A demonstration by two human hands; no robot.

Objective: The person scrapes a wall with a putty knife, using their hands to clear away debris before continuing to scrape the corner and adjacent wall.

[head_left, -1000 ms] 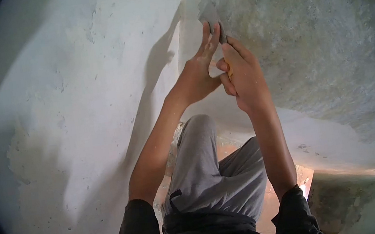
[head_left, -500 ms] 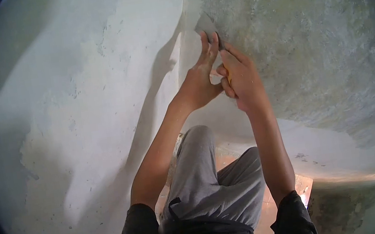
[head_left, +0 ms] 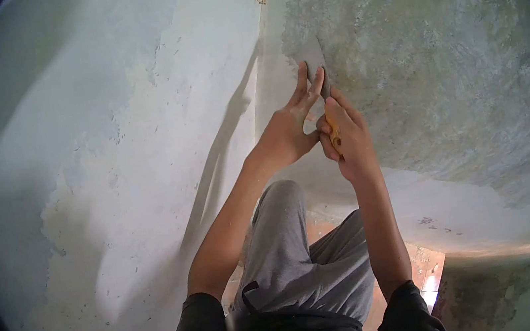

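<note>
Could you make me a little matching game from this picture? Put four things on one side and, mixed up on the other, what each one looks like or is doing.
Things:
1. left hand
2. right hand
3. left-side wall
4. right-side wall

Descriptions:
A. rough, mottled green-grey
B. closed around the orange handle
C. smooth and whitish
D. fingers stretched out against the scraper blade

Pairs: 1-D, 2-B, 3-C, 4-A
</note>
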